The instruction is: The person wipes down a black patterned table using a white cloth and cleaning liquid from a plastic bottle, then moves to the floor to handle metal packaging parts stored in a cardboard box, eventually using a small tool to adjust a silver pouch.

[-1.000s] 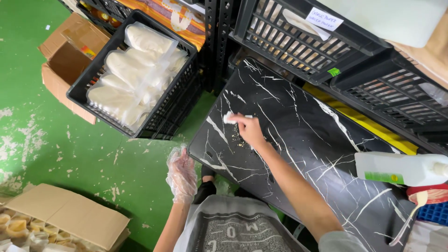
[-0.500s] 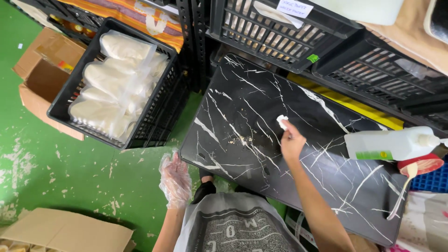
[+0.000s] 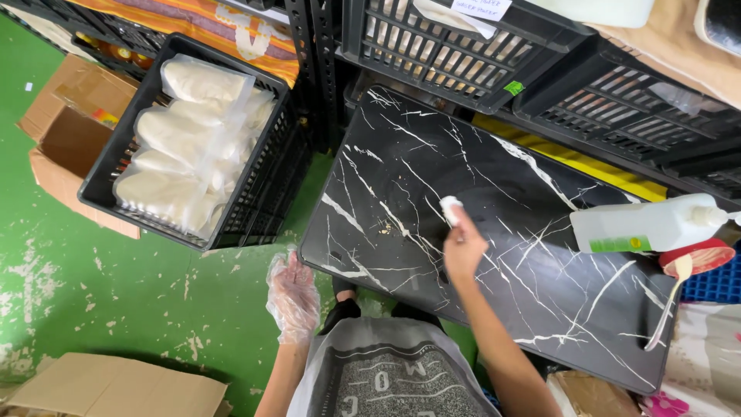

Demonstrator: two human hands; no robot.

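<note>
Head view looks down on a green floor [image 3: 116,293] with scuffed paint. On it stands a black marble-patterned table [image 3: 494,255] with white veins, set against dark shelving that carries black slatted crates [image 3: 463,46]. Left of the table, another black crate [image 3: 185,147] holds clear bags of pale, whitish food. Open cardboard boxes [image 3: 69,131] sit just beyond that crate, and a flattened one lies at the lower left. Lying on its side at the table's right end is a white plastic bottle [image 3: 648,225] with a green label, beside a red lid and a spoon. The left hand [image 3: 293,297], in a clear plastic glove, hangs open off the table's near left corner and holds nothing. The bare right hand [image 3: 463,251] presses down on the tabletop, fingers clenched around a small white wad [image 3: 449,208] that touches the surface near the table's middle. A few crumbs [image 3: 384,228] lie just left of it.
</note>
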